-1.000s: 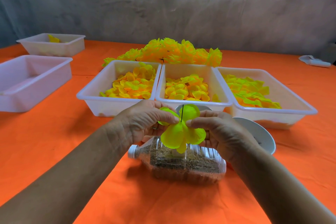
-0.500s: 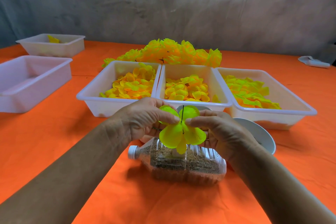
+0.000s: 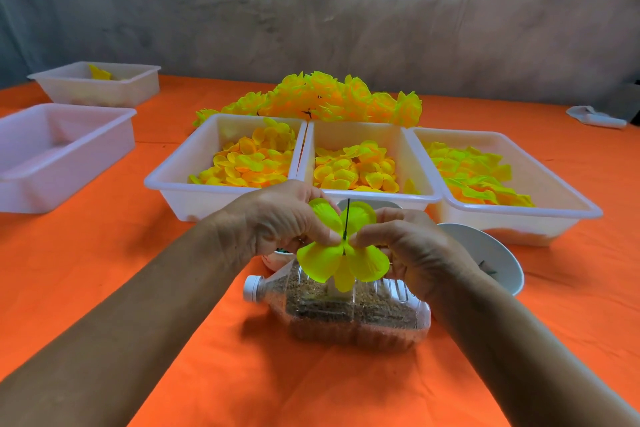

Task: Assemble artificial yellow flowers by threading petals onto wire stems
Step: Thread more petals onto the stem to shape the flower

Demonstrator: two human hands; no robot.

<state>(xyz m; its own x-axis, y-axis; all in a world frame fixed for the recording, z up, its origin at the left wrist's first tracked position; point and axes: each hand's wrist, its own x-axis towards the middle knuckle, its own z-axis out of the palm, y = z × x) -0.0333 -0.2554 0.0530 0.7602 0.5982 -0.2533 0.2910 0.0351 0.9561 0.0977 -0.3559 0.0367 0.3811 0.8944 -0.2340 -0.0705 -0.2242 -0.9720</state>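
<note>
Trays [image 3: 221,198]: five; hands [image 3: 346,236]: two; bottle [image 3: 353,312]: one.

Left hand [image 3: 277,218] and right hand [image 3: 408,243] raised side by side, fingers [image 3: 322,236] curled, pinching inward

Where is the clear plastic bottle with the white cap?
The clear plastic bottle lies on its side on the orange tablecloth, centre of the head view, just below both hands and the yellow petals.

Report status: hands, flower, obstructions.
Left hand and right hand pinch petal layer on wire stem. Sand-filled bottle lies beneath. Nothing obstructing.
</note>
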